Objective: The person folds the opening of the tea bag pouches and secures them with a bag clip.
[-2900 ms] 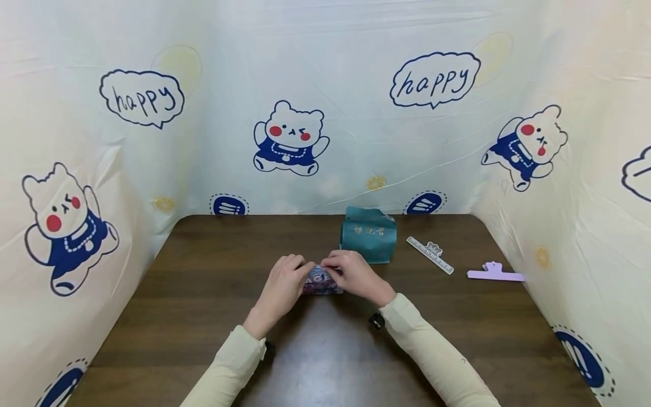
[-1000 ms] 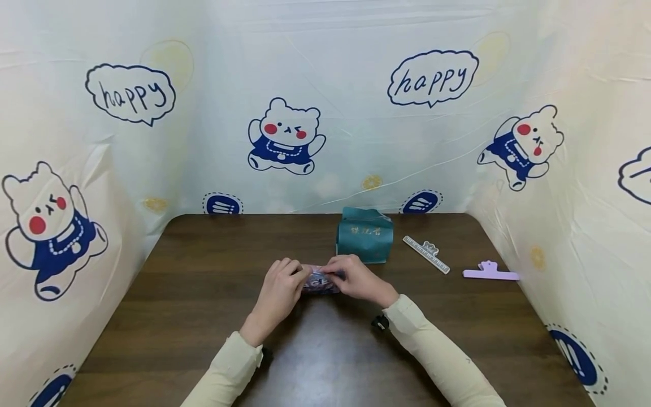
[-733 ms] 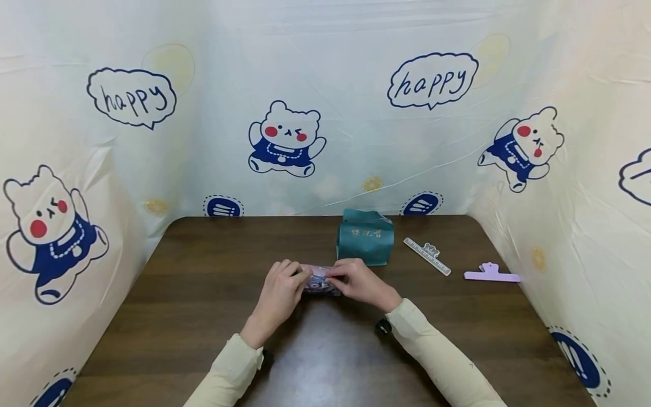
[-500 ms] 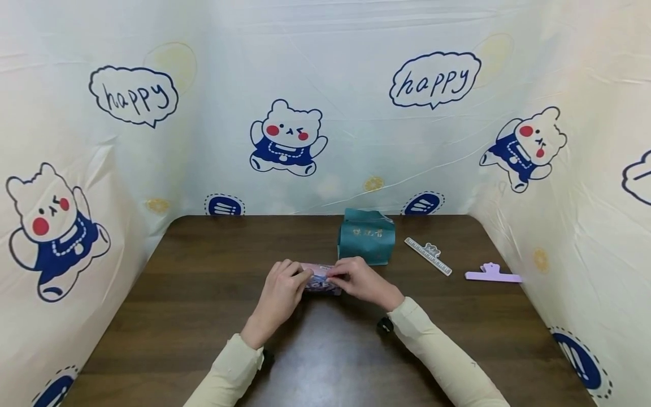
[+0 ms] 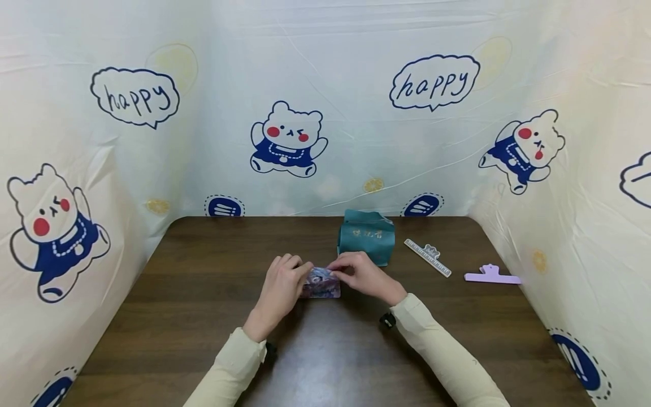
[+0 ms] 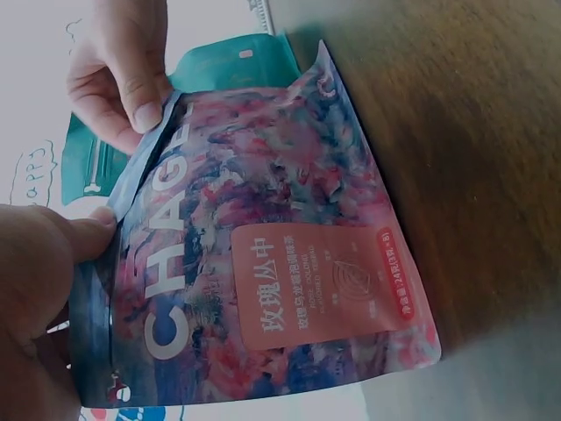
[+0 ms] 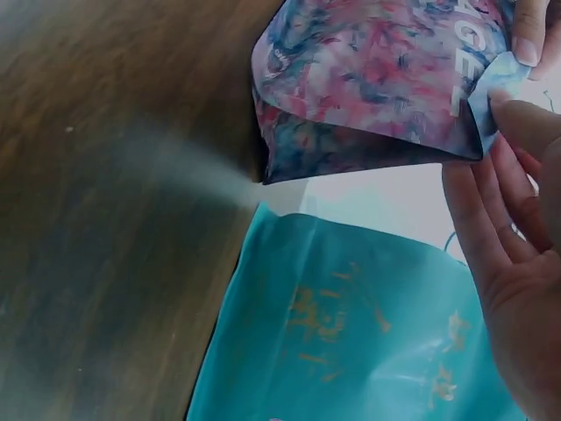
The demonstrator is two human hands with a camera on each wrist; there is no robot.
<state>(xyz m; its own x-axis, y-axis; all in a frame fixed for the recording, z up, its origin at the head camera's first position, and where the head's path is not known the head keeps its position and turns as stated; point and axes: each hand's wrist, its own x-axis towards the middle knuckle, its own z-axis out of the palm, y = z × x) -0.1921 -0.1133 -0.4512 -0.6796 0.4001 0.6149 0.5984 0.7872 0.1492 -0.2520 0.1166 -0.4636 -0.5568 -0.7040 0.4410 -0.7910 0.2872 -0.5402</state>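
A pink-and-blue printed tea pouch (image 5: 321,287), lettered "CHAGE", stands on the table between both hands. My left hand (image 5: 282,285) pinches its top edge on the left side, thumb on the near face in the left wrist view. Farther along the same edge, my right hand (image 5: 363,277) pinches the corner between thumb and fingers. A zip line runs below the bluish top strip (image 6: 131,180), with a small zip slider (image 6: 118,390) at the left end. In the right wrist view the pouch's side gusset (image 7: 342,149) shows, dark and creased inward.
Just behind my right hand, a teal bag (image 5: 366,240) with gold characters stands upright. To its right lie a white ruler-shaped clip (image 5: 428,259) and a purple clip (image 5: 492,277) near the table's right edge. A printed curtain (image 5: 356,141) encloses the wooden table (image 5: 203,316).
Both hands have shifted slightly toward the back along with the pouch's top. The pink strip seen above the fingers half a second ago is out of sight, and more of the near face shows.
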